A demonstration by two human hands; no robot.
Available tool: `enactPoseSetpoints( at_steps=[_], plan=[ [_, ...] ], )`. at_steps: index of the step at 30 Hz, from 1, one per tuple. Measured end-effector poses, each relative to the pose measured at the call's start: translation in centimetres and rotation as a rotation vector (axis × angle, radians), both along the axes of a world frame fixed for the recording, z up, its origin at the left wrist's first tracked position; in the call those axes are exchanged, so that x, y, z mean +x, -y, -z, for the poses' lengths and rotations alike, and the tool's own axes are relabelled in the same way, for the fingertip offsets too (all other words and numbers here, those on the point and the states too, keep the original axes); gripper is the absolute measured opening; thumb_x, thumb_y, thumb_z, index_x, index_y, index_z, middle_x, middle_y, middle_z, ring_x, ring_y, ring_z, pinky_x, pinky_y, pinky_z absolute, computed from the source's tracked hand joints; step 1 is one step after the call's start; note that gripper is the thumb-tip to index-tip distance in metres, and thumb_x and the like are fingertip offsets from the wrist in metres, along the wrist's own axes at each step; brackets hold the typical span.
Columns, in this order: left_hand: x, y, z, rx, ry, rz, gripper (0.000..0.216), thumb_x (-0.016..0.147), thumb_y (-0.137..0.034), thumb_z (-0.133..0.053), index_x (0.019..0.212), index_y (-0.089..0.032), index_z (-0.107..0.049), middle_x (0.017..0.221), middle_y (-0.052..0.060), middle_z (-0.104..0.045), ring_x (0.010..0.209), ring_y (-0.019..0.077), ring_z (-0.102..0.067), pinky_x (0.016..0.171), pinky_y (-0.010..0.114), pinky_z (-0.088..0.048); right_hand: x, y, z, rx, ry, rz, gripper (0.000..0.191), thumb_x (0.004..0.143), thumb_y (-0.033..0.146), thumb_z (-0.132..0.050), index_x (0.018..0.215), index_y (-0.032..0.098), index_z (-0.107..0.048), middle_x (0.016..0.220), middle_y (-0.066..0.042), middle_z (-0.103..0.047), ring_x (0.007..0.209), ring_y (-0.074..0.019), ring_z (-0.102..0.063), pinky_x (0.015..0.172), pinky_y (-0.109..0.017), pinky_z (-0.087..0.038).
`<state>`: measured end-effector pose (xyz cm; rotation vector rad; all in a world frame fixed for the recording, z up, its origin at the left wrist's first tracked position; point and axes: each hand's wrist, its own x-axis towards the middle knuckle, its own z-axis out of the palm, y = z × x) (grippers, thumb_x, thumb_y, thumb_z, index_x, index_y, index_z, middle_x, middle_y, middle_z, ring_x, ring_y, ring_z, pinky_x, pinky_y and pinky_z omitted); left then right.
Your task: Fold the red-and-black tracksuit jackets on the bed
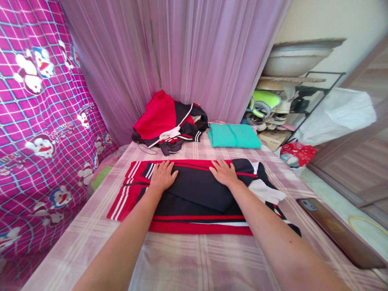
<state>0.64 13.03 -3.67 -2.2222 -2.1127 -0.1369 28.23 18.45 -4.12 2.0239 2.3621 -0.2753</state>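
A black and red track jacket (194, 186) with white stripes lies flat on the table, its sleeve folded across the body. My left hand (163, 176) rests palm down near the striped cuff, fingers spread. Toward the other end, my right hand (223, 171) presses flat on the dark cloth, fingers apart. White collar-like cloth (266, 191) shows beyond my right wrist. Red striped ribbing (121, 204) lies at the left end. My forearms hide parts of the garment's near side.
A crumpled red and black garment (160, 115) lies at the back, beside a folded teal cloth (234, 136). On the right edge is a phone (336, 230). Beyond stand a shoe rack (321, 93) and a red plastic bag (298, 153). A purple curtain (194, 52) hangs behind.
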Motion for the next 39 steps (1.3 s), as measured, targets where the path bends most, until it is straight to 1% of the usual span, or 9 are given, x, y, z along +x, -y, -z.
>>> enactPoseSetpoints(
  at_steps=[5, 11, 15, 17, 20, 22, 25, 33, 39],
  plan=[
    [0.0, 0.0, 0.1, -0.01, -0.011, -0.002, 0.059, 0.098, -0.049, -0.034, 0.147, -0.018, -0.045, 0.153, 0.012, -0.045, 0.142, 0.0295, -0.039, 0.119, 0.049, -0.025, 4.6, 0.0, 0.3, 0.054, 0.081, 0.117, 0.061, 0.101, 0.046, -0.015, 0.153, 0.023, -0.033, 0.163, -0.008, -0.027, 0.149, -0.0241, -0.022, 0.118, -0.056, -0.016],
    [-0.1, -0.7, -0.5, -0.031, 0.016, -0.032, 0.057, 0.098, -0.051, -0.032, 0.141, -0.019, -0.051, 0.149, 0.012, -0.05, 0.138, 0.0292, -0.043, 0.117, 0.051, -0.028, 4.9, 0.2, 0.5, 0.113, 0.101, 0.153, 0.06, 0.101, 0.046, -0.017, 0.152, 0.021, -0.037, 0.161, -0.012, -0.029, 0.147, -0.0246, -0.026, 0.118, -0.053, -0.018],
    [2.6, -1.1, -0.9, 0.034, 0.05, -0.112, 0.058, 0.098, -0.053, -0.029, 0.134, -0.019, -0.057, 0.147, 0.013, -0.052, 0.138, 0.0308, -0.043, 0.116, 0.058, -0.024, 4.7, 0.3, 0.6, 0.134, 0.099, 0.168, 0.061, 0.101, 0.048, -0.019, 0.152, 0.021, -0.037, 0.161, -0.014, -0.028, 0.147, -0.0257, -0.026, 0.117, -0.051, -0.018],
    [4.7, -1.1, -0.7, 0.053, 0.065, -0.075, 0.06, 0.098, -0.054, -0.027, 0.14, -0.019, -0.053, 0.152, 0.013, -0.047, 0.142, 0.0301, -0.038, 0.119, 0.056, -0.02, 4.7, 0.3, 0.6, 0.127, 0.099, 0.17, 0.061, 0.101, 0.048, -0.019, 0.153, 0.021, -0.036, 0.161, -0.014, -0.029, 0.147, -0.0259, -0.026, 0.117, -0.051, -0.018],
    [7.4, -1.4, -0.1, -0.035, 0.103, 0.013, 0.064, 0.098, -0.056, -0.023, 0.147, -0.021, -0.044, 0.157, 0.009, -0.039, 0.146, 0.0281, -0.031, 0.12, 0.053, -0.019, 4.8, 0.2, 0.6, 0.118, 0.102, 0.17, 0.061, 0.101, 0.048, -0.018, 0.153, 0.021, -0.035, 0.161, -0.013, -0.03, 0.147, -0.0257, -0.026, 0.117, -0.05, -0.018],
    [7.8, -1.7, 0.2, -0.094, 0.105, 0.024, 0.066, 0.098, -0.057, -0.021, 0.149, -0.022, -0.041, 0.159, 0.009, -0.036, 0.148, 0.0279, -0.028, 0.121, 0.053, -0.019, 4.9, 0.2, 0.6, 0.117, 0.104, 0.172, 0.061, 0.101, 0.049, -0.018, 0.153, 0.022, -0.036, 0.161, -0.012, -0.03, 0.147, -0.0253, -0.026, 0.117, -0.05, -0.018],
    [6.2, -2.2, 0.1, -0.115, 0.061, 0.007, 0.067, 0.098, -0.058, -0.021, 0.15, -0.021, -0.04, 0.16, 0.009, -0.034, 0.148, 0.0286, -0.027, 0.121, 0.054, -0.017, 4.8, 0.2, 0.6, 0.118, 0.1, 0.174, 0.061, 0.101, 0.049, -0.017, 0.152, 0.022, -0.036, 0.161, -0.012, -0.03, 0.147, -0.0253, -0.026, 0.117, -0.051, -0.018],
    [-2.7, -1.7, -0.8, -0.113, -0.037, -0.104, 0.065, 0.097, -0.058, -0.025, 0.149, -0.022, -0.04, 0.157, 0.012, -0.039, 0.145, 0.031, -0.033, 0.116, 0.058, -0.025, 4.9, 0.3, 0.6, 0.138, 0.098, 0.166, 0.061, 0.1, 0.048, -0.019, 0.152, 0.021, -0.038, 0.16, -0.012, -0.032, 0.146, -0.0258, -0.027, 0.117, -0.051, -0.019],
    [-3.8, -1.1, -0.4, -0.092, 0.029, -0.155, 0.066, 0.096, -0.058, -0.028, 0.15, -0.02, -0.039, 0.156, 0.013, -0.041, 0.144, 0.0304, -0.035, 0.116, 0.054, -0.027, 5.0, 0.1, 0.8, 0.122, 0.108, 0.159, 0.061, 0.1, 0.048, -0.018, 0.152, 0.021, -0.037, 0.16, -0.013, -0.031, 0.146, -0.0263, -0.027, 0.116, -0.052, -0.019]
  ],
)
